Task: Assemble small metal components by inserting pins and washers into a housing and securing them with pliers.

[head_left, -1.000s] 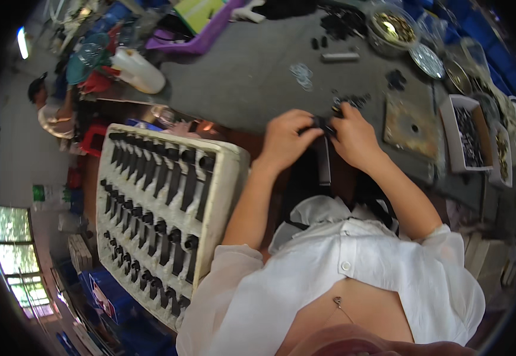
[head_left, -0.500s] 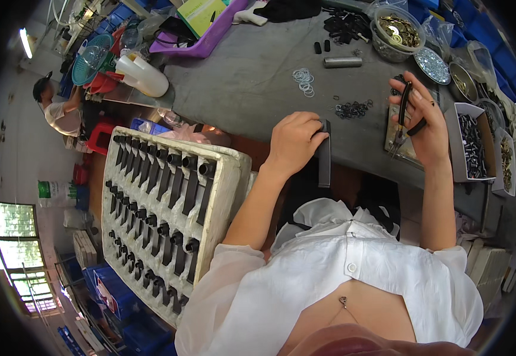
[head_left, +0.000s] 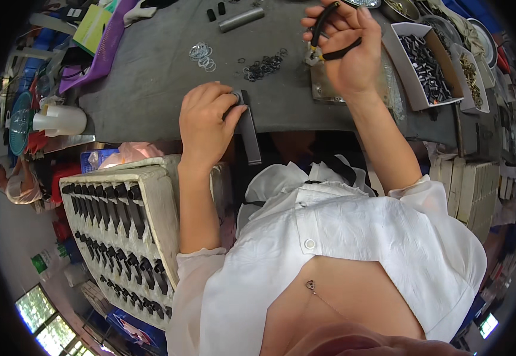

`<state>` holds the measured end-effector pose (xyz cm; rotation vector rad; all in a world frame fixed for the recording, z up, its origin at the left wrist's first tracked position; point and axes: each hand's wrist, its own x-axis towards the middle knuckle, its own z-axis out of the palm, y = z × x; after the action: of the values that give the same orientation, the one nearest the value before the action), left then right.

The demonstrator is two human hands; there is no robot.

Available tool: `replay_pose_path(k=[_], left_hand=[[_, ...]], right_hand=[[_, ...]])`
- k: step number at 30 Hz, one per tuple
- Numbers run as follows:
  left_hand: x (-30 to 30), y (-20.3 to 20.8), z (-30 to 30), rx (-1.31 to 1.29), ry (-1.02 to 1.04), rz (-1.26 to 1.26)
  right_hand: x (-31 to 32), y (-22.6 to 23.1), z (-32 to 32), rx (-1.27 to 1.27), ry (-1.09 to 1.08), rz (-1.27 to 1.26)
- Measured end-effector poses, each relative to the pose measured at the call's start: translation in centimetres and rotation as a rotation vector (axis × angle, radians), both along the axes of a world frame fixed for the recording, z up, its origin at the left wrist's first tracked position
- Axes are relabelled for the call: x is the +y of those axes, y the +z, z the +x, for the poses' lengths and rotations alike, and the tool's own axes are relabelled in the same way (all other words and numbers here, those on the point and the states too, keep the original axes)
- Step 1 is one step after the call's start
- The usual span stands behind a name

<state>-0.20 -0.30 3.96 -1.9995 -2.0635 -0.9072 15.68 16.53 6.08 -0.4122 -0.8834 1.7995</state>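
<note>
My left hand [head_left: 204,121] is closed around the round end of a black lever-shaped part [head_left: 250,139] at the bench's near edge. The part's flat arm sticks out toward my body, past the edge. A bright metal rim shows under my fingertips. Raised over the bench to the right, my right hand [head_left: 353,59] holds pliers [head_left: 322,29] with black handles. The handles lie spread across its fingers, and the jaws [head_left: 312,58] point down and left. Between the hands, farther back, lie a heap of small black rings [head_left: 264,68] and some silver rings [head_left: 201,56].
A white foam tray [head_left: 162,196] with rows of black lever parts stands at left. White boxes of black pieces [head_left: 421,68] and brass pieces [head_left: 470,80] sit at right. A metal cylinder [head_left: 241,19] lies farther back, a purple basket [head_left: 100,56] far left. Another person [head_left: 20,185] is beyond.
The whole view has swung, so bench and tray appear farther left and higher. The pliers have turned in my right hand, their jaws now aimed more leftward. My left hand still grips the lever part.
</note>
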Motion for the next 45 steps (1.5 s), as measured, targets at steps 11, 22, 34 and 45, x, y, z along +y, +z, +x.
replay_pose_path(k=[11, 22, 34, 45], left_hand=[[-0.3, -1.3, -0.2, -0.018, -0.005, 0.055], [0.5, -3.3, -0.9, -0.497, -0.022, -0.093], [0.5, -4.2, -1.2, -0.778, 0.051, -0.194], [0.6, -4.1, -1.2, -0.781, 0.055, -0.201]], right_hand=[[0.3, -2.6, -0.1, -0.095, -0.083, 0.043], [-1.8, -2.3, -1.2, -0.136, -0.114, -0.069], [0.1, -3.8, -0.6, -0.021, -0.202, -0.019], [-0.2, -3.1, -0.6, -0.038, -0.215, -0.002]])
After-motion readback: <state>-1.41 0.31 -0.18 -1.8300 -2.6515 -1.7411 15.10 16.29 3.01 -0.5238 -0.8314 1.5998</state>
